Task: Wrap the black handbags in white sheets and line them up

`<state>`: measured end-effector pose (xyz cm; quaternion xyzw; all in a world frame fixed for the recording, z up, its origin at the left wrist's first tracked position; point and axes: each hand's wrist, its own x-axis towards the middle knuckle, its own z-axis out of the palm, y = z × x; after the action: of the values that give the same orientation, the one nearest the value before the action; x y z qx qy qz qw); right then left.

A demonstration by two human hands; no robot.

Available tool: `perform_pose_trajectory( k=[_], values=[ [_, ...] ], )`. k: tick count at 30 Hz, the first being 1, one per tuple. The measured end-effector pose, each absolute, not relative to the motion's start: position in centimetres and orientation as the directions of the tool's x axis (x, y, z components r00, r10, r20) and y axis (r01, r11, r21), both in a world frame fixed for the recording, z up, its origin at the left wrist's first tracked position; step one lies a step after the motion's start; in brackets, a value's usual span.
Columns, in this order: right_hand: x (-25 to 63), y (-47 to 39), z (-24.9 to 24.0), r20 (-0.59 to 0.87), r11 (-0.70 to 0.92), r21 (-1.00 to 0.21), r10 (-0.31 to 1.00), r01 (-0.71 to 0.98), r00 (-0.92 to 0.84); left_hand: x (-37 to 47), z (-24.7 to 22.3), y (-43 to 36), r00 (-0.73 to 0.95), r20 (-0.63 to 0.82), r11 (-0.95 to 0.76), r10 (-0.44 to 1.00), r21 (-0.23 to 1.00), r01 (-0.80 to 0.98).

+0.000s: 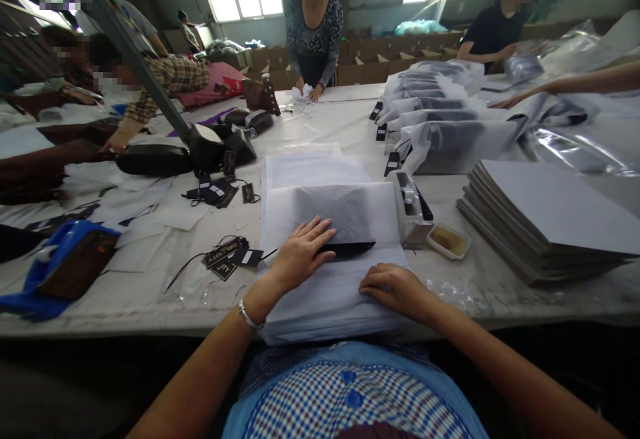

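A dark flat item (350,249) lies on a stack of white tissue sheets (320,305), mostly covered by a folded-over sheet (345,205) through which its dark shape shows. My left hand (303,252) rests on the sheet and the item's near edge, palm down with fingers spread. To the right, my right hand (393,285) lies on the near part of the tissue, its fingers curled together at the paper; whether it pinches the sheet is too small to tell. Black hang tags (227,255) with cords lie left of the stack, one cord reaching toward the item.
A tape dispenser (414,215) and a small dish (449,241) stand right of the tissue, beside grey boards (550,219). Wrapped items (450,142) line the back right. Black bags (155,159) and a blue object (65,265) lie left. Several people work around the table.
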<state>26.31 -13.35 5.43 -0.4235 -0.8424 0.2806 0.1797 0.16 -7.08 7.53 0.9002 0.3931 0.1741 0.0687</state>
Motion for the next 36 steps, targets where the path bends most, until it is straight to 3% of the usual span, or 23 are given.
perform_pose_trajectory(
  k=[6,10,16,21,24,28,32,36],
  values=[
    [25.9,-11.0,9.2,0.135,0.394,-0.632,0.904,0.667,-0.406,-0.5,11.5,-6.2,0.678,0.06,-0.632,0.732,0.431,0.644],
    [25.5,-8.4,10.8,0.212,0.389,-0.561,0.921,0.73,-0.328,-0.7,14.0,-5.7,0.722,-0.097,-0.636,0.685,0.405,0.657],
    [24.4,-7.7,11.4,0.308,0.434,-0.474,0.897,0.766,-0.318,0.2,12.3,-5.8,0.704,0.046,-0.698,0.709,0.187,0.691],
    [23.3,-8.1,10.0,0.373,0.598,-0.209,0.78,0.774,-0.502,0.3,10.1,-5.8,0.74,0.179,-0.758,0.649,0.072,0.648],
    [23.1,-7.1,8.6,0.396,0.626,-0.131,0.744,0.769,-0.538,0.0,9.7,-5.8,0.742,0.203,-0.763,0.639,0.048,0.645],
    [23.4,-5.9,7.6,0.412,0.617,-0.155,0.75,0.772,-0.517,-0.5,10.2,-5.8,0.692,0.203,-0.718,0.692,0.094,0.69],
    [23.6,-5.5,8.2,0.286,0.543,-0.202,0.829,0.815,-0.481,-0.8,11.3,-5.4,0.596,0.103,-0.604,0.796,0.108,0.789],
    [23.7,-5.1,9.1,0.208,0.456,-0.221,0.886,0.862,-0.415,-0.8,11.6,-4.5,0.548,0.118,-0.559,0.828,0.107,0.822]
  ],
)
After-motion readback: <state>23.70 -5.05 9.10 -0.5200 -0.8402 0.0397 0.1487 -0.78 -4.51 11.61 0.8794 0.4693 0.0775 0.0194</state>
